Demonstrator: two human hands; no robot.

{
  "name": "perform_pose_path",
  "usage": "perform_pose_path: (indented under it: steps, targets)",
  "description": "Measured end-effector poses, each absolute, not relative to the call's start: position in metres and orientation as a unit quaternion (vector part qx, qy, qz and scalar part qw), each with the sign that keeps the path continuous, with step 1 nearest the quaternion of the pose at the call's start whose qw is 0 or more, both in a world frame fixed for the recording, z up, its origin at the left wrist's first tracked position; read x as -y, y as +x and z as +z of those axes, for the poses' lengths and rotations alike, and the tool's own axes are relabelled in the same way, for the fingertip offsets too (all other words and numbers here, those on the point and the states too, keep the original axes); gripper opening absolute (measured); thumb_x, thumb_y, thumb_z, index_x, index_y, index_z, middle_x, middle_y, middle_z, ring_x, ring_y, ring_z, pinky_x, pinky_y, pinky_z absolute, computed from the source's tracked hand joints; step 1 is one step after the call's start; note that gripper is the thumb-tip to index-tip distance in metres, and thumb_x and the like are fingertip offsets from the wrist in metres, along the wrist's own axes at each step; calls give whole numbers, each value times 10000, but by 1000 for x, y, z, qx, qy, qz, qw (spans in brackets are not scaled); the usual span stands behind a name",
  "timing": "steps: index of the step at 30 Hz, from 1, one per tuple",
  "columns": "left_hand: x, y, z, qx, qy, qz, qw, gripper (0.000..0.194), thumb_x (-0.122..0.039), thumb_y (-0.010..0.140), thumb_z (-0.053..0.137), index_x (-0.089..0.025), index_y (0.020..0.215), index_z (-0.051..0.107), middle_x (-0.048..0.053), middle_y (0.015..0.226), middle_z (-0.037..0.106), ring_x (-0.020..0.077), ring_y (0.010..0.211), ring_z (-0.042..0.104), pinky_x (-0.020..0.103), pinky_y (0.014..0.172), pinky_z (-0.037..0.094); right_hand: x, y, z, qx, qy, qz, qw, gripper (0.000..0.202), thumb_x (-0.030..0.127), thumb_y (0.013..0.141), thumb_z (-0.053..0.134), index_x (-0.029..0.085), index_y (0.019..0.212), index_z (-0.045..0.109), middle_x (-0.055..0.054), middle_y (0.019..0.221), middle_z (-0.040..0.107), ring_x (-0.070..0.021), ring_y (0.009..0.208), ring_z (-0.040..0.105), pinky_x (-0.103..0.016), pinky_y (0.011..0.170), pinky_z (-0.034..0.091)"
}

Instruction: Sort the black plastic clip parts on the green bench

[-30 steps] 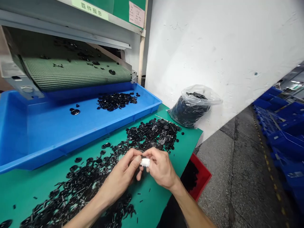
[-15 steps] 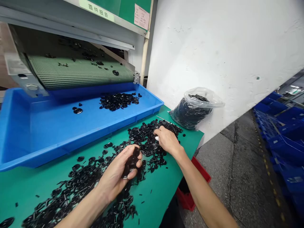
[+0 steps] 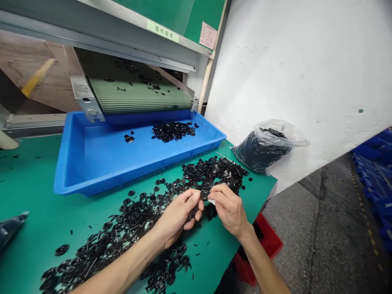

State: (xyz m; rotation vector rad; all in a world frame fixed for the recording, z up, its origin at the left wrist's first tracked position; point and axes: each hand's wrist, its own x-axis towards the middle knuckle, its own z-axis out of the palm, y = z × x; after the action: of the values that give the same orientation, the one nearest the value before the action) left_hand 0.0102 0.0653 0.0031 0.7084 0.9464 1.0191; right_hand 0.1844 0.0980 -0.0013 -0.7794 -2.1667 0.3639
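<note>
My left hand [image 3: 182,212] is closed around several black round plastic parts, mostly hidden by the fingers. Between its thumb tip and the fingertips of my right hand [image 3: 228,206] is one black disc [image 3: 205,195], pinched from both sides. A small white covering [image 3: 212,201] shows at a right fingertip. Both hands hover above a long heap of loose black parts [image 3: 122,228], discs mixed with thin sticks, spread over the green table [image 3: 30,179]. Beyond the hands lies a denser pile of black discs [image 3: 226,171].
A blue tray [image 3: 107,181] holds more black parts below the conveyor belt [image 3: 143,102], which carries several pieces. A clear bag of black parts [image 3: 263,151] leans against the white wall. Under the table's right edge stands a red bin [image 3: 274,241]. Another bag [image 3: 12,226] lies far left.
My right hand has come back from the pile to meet the left, now pinching a disc. The left hand still holds its parts. The view has turned left.
</note>
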Motion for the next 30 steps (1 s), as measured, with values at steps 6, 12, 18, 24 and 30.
perform_pose_path:
  steps: [6, 12, 18, 24, 30]
  targets:
    - [-66, 5, -1, -460, 386, 428, 676, 276, -454, 875, 567, -201, 772, 524, -62, 538, 518, 64, 409, 314, 148, 358, 174, -85, 180, 1, 803, -374, 284, 367, 438, 12, 833, 386, 230, 1142, 606, -64, 1120, 622, -169, 945, 608, -273, 759, 518]
    - [-64, 4, 3, -475, 484, 379, 629, 353, -518, 891, 508, -203, 735, 531, -71, 488, 495, 70, 393, 282, 167, 370, 182, -89, 174, 8, 785, -400, 357, 310, 372, 27, 794, 454, 239, 1009, 671, 14, 823, 679, -132, 724, 624, -254, 691, 506]
    - [-63, 7, 0, -495, 523, 352, 598, 341, -548, 923, 404, -234, 830, 502, -75, 544, 497, 95, 410, 287, 197, 379, 207, -82, 165, -8, 676, -470, 427, 373, 246, 87, 786, 497, 206, 968, 612, 16, 768, 644, -119, 626, 625, -207, 534, 487]
    - [-63, 3, 3, -506, 591, 333, 533, 362, -497, 934, 422, -224, 702, 475, -68, 564, 412, 128, 525, 363, 223, 480, 296, -87, 175, 11, 832, -399, 269, 276, 300, 54, 793, 475, 207, 982, 650, -14, 871, 649, -139, 756, 578, -246, 680, 454]
    - [-62, -2, 9, -509, 587, 330, 536, 387, -518, 931, 406, -230, 682, 472, -62, 555, 435, 130, 509, 372, 223, 469, 289, -91, 172, 3, 751, -422, 376, 341, 161, 129, 798, 551, 205, 852, 683, 45, 585, 600, -103, 517, 543, -209, 512, 420]
